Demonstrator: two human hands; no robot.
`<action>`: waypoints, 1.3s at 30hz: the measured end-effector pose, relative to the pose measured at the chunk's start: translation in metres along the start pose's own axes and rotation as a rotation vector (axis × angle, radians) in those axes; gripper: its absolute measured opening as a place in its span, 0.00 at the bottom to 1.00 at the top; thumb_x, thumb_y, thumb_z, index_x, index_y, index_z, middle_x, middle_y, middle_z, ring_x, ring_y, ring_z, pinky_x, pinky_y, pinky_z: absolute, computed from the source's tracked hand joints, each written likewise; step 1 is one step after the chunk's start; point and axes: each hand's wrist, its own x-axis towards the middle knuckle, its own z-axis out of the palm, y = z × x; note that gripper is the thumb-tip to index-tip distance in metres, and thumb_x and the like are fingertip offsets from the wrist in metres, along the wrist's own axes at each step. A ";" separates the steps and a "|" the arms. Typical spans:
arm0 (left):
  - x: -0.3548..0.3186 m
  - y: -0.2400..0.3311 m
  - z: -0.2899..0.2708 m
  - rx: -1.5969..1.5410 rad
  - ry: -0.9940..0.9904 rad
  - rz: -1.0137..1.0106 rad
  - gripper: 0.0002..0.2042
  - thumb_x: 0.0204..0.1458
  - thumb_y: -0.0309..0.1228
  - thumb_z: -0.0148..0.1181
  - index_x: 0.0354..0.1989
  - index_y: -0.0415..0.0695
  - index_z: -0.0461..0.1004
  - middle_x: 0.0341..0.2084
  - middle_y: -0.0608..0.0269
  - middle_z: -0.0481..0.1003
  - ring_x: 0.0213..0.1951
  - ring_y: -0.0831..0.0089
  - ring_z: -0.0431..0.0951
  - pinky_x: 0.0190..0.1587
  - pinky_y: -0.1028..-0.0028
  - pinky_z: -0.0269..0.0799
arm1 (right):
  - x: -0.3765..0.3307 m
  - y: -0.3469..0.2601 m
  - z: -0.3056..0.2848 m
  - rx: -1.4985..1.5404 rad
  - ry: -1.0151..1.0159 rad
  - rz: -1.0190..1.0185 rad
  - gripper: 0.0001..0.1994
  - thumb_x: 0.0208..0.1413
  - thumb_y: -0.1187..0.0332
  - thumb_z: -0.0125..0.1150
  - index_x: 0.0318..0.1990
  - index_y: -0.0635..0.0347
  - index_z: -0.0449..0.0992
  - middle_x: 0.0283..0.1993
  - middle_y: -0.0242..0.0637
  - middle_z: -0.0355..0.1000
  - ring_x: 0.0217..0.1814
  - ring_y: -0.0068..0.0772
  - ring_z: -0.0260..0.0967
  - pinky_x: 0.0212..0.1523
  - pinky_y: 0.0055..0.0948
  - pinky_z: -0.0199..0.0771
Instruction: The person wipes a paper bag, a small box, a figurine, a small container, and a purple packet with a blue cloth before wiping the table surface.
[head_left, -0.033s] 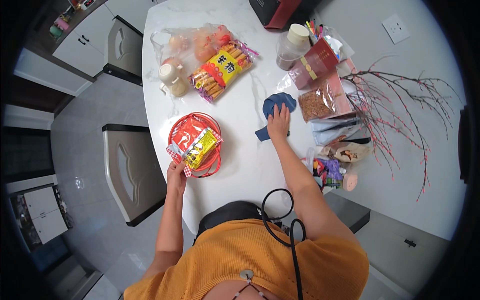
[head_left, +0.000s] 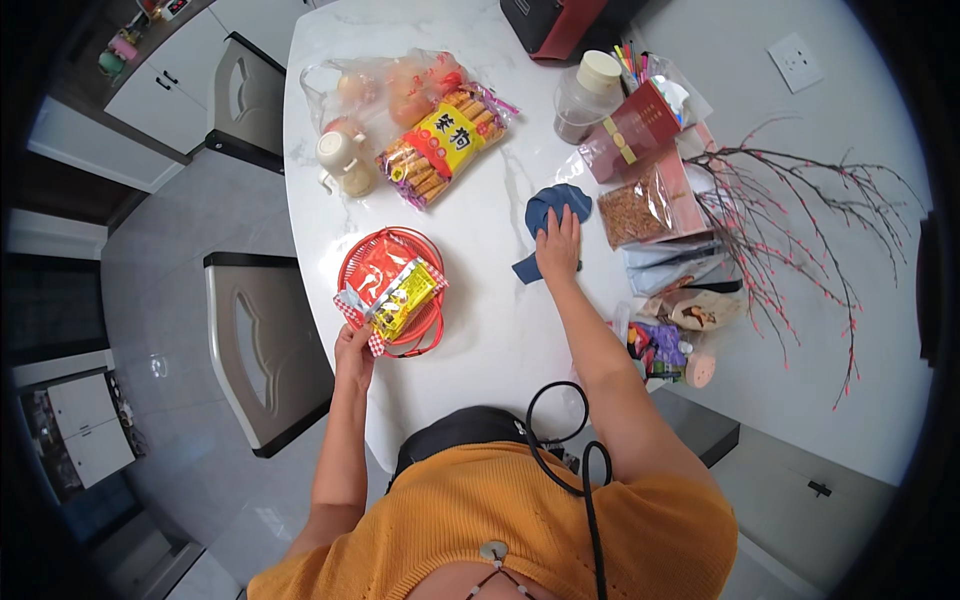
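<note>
My left hand (head_left: 353,345) pinches the lower-left corner of a shiny snack packet (head_left: 405,302), red and yellow with red-and-white checked corners. The packet lies over a round red plastic basket (head_left: 432,262) with a handle, and hides much of its inside. To the right, my right hand (head_left: 559,245) rests with its fingers stretched out on a dark blue cloth-like piece (head_left: 545,205). That blue piece lies bunched on the white table, and a flat strip of it sticks out to the left below my fingers.
Further back on the table (head_left: 480,350) are a large bag of snack sticks (head_left: 450,145), a clear bag of round fruit (head_left: 355,88) and a cream lidded bottle (head_left: 342,160). A plastic jar (head_left: 588,95), several packets and thin red-budded branches (head_left: 790,220) line the right side.
</note>
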 end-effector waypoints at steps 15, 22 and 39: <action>0.021 -0.004 -0.011 -0.026 0.038 0.028 0.08 0.47 0.26 0.52 0.37 0.41 0.67 0.32 0.63 0.73 0.32 0.76 0.73 0.38 0.76 0.69 | 0.084 -0.031 0.031 -0.052 -0.060 -0.186 0.22 0.47 0.66 0.52 0.53 0.50 0.64 0.61 0.41 0.50 0.62 0.46 0.45 0.59 0.38 0.49; -0.014 0.003 -0.046 -0.104 0.073 0.111 0.08 0.48 0.24 0.50 0.38 0.41 0.67 0.34 0.64 0.73 0.33 0.76 0.74 0.37 0.77 0.70 | 0.024 -0.088 0.025 -0.005 -0.058 -0.245 0.21 0.47 0.68 0.52 0.51 0.55 0.64 0.60 0.42 0.51 0.62 0.46 0.46 0.59 0.41 0.50; -0.099 -0.005 -0.126 -0.162 0.140 0.227 0.06 0.47 0.23 0.51 0.34 0.40 0.65 0.33 0.62 0.72 0.33 0.74 0.73 0.38 0.73 0.70 | -0.183 -0.127 -0.040 0.302 -0.626 -1.418 0.18 0.45 0.72 0.46 0.47 0.48 0.69 0.59 0.35 0.55 0.62 0.38 0.48 0.56 0.35 0.56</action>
